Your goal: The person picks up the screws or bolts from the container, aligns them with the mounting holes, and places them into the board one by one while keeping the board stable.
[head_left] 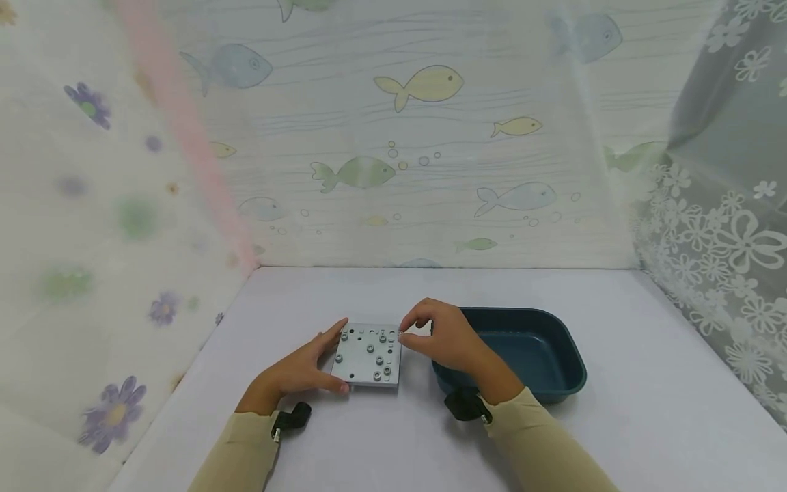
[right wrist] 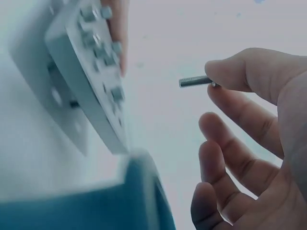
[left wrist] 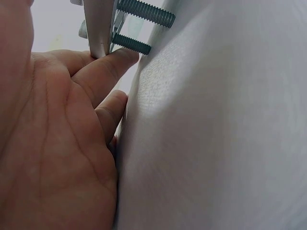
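A silvery metal plate (head_left: 358, 370), dotted with holes, socket-head bolts and small pins, sits on the white table. Along its left side my left hand (head_left: 298, 372) holds it, thumb at the near left corner and fingertips at the far left one. Threaded bolt ends (left wrist: 146, 13) stick out beneath the plate in the left wrist view. My right hand (head_left: 453, 336) is over the plate's far right corner. Between thumb and index finger it pinches a small metal pin (right wrist: 194, 81), as the right wrist view shows; the other fingers are loosely bent.
A dark teal plastic bin (head_left: 522, 355) stands right of the plate, partly behind my right hand and wrist. White table surface (head_left: 381, 444) spreads in front. Printed curtains (head_left: 430, 205) hang behind the table and on both sides.
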Motion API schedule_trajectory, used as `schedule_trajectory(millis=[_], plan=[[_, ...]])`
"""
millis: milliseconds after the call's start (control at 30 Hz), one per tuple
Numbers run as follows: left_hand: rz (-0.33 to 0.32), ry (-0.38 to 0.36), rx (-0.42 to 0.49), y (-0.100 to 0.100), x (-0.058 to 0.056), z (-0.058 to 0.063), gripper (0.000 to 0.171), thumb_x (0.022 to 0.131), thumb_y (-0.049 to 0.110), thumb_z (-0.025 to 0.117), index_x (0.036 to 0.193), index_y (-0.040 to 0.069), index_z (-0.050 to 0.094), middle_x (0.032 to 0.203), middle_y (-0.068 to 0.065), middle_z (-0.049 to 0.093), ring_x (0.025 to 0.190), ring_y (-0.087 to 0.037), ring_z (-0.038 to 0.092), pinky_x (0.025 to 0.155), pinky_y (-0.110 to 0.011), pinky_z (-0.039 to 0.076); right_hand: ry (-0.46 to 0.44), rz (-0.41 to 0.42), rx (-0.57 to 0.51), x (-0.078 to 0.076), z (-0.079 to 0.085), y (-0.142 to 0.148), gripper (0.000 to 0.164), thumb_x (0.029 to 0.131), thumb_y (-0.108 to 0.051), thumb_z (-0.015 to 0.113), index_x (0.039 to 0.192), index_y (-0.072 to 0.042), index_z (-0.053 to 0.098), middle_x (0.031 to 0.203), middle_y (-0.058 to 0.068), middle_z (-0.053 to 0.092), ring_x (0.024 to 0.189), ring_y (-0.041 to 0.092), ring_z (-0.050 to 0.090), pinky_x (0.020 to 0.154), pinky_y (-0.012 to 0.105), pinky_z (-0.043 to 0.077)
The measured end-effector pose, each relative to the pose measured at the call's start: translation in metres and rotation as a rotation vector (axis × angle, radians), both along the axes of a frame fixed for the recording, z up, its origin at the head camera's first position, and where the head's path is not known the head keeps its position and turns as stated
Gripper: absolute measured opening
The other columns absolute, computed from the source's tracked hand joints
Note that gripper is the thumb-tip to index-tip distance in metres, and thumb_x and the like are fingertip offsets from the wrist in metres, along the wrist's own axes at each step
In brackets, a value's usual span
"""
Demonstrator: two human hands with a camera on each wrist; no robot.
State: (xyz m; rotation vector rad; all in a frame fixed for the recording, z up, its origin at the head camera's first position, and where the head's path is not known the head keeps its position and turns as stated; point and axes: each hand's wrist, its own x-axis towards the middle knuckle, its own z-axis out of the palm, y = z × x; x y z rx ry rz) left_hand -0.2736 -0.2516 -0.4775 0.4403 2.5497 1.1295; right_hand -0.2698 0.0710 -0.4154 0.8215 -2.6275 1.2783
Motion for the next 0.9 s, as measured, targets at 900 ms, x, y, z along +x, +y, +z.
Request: schedule_trajectory(millis=[900], plan=[[-0.022, 0.000, 0.020, -0.002, -0.002, 0.000, 0.130, 0.065, 0.053, 0.093, 0.167, 0.036, 0.014, 0.168, 0.001, 0.034, 0.162, -0.033, -0.005, 0.126, -0.065, -0.001, -0.047, -0.051, 0.003, 0.027, -0.021, -0.066, 0.006, 0.088, -0.028, 0.082, 0.094, -0.028, 0.082, 0.117, -0.005, 0.065, 0.115, 0.016, 0.059, 0.094, 0.039, 0.054]])
